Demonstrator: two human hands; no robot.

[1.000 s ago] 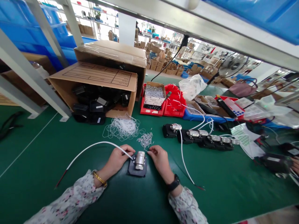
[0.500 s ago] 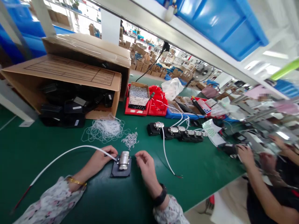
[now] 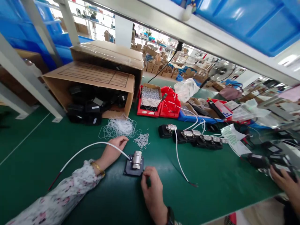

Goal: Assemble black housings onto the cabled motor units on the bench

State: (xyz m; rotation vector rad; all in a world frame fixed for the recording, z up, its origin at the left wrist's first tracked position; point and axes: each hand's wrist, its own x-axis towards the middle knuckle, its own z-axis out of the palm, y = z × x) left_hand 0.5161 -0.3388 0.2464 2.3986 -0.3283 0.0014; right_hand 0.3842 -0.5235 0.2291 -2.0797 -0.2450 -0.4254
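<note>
A black square plate with a silver cylinder fitting (image 3: 134, 164) lies on the green bench in front of me. A white cable (image 3: 89, 146) runs from its left side across the bench. My left hand (image 3: 114, 149) reaches toward the tangle of white ties (image 3: 118, 127), fingers stretched out, with the cable passing under it. My right hand (image 3: 152, 189) rests just below the plate's right corner, fingers curled together; what they pinch, if anything, is too small to make out. A small heap of silver pins (image 3: 142, 140) lies just beyond the plate.
An open cardboard box (image 3: 93, 78) of black parts lies on its side at the back left. Red trays (image 3: 150, 103) and a blue tray (image 3: 187, 116) stand behind. A row of finished black units (image 3: 194, 139) with white cables sits right. Another person's hand (image 3: 284, 182) works at the far right.
My left hand has let go near the fitting and moved forward toward the white ties. My right hand has drawn back to below the plate. The camera swung back left.
</note>
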